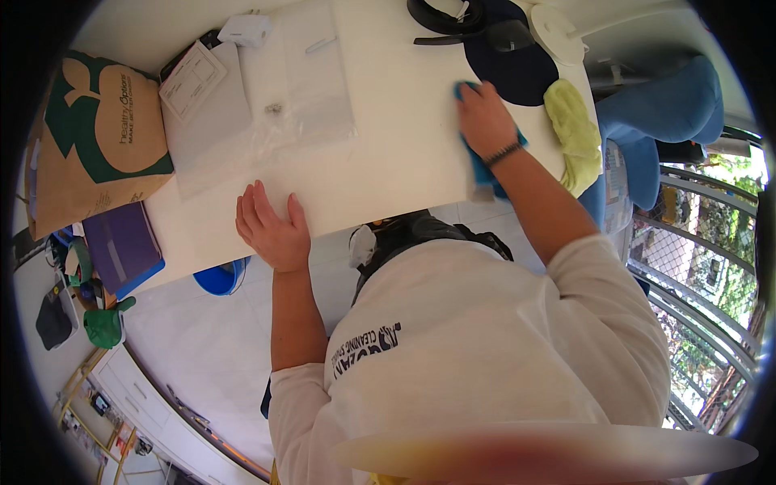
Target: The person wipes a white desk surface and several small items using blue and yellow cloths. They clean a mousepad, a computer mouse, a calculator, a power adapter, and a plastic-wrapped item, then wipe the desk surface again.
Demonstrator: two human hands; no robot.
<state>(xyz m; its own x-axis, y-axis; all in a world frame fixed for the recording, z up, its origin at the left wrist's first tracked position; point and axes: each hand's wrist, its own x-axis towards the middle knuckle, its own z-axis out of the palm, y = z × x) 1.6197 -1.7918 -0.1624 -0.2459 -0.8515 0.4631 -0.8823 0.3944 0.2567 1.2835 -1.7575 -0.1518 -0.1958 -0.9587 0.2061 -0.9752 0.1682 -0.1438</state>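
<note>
My right hand presses a blue cloth against the white tabletop, and part of the cloth hangs by the front edge. A dark bead bracelet circles that wrist. My left hand rests near the table's front edge, fingers apart, holding nothing. Right of the blue cloth lies a crumpled yellow-green cloth. Behind it is a dark oval mat with a dark mouse-like object on it. Clear plastic sheeting lies flat beyond my left hand, with a small dark cluster on it.
A brown paper bag and a purple folder stand at the left. Papers and a white box lie behind. A coiled black strap and white lamp base are at back right; blue chair beyond. Blue bucket below.
</note>
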